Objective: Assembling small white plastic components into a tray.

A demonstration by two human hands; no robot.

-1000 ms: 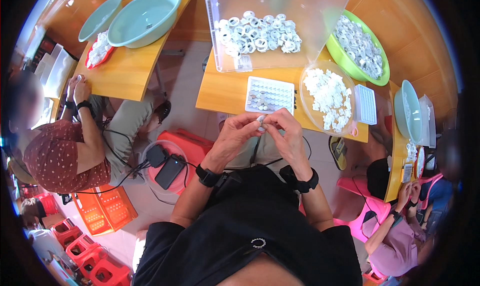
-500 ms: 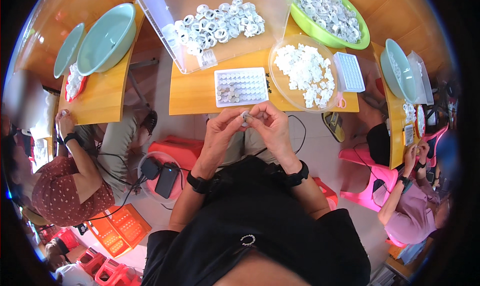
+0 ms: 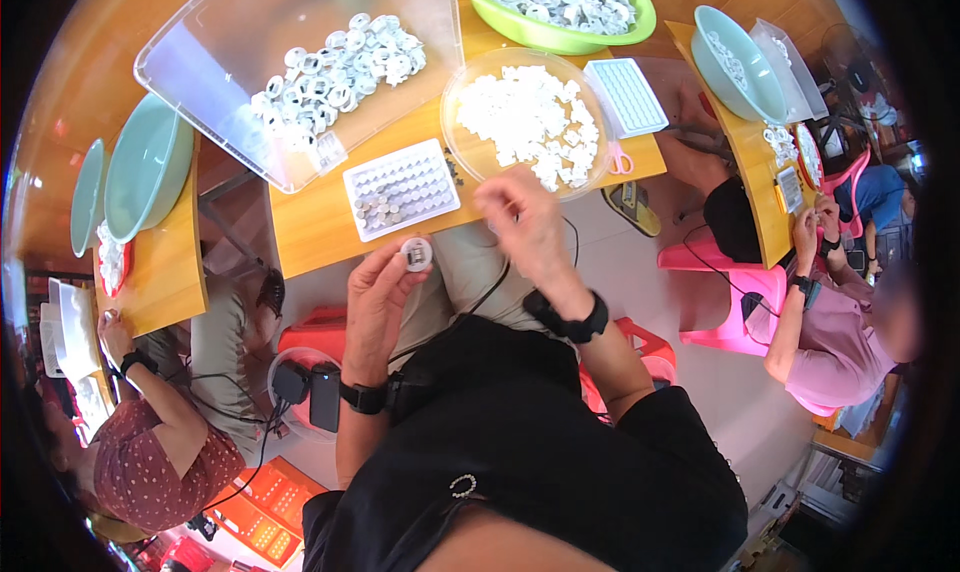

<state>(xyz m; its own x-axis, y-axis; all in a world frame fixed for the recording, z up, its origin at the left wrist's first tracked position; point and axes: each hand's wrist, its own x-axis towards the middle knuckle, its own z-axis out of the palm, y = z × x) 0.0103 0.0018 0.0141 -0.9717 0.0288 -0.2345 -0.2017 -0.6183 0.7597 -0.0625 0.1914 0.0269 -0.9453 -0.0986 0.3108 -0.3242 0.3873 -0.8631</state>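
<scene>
One disc [image 3: 417, 255] sits edge-pinched in the left hand [image 3: 380, 287], likely baring its face; right hand [image 3: 525, 232] blurred, its grip I can't tell.

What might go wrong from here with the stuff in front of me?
The round white part pinched by the left hand is past the edge of the table, so it might drop. The white tray of small discs sits near that edge; a bump from the right hand could spill them.
</scene>
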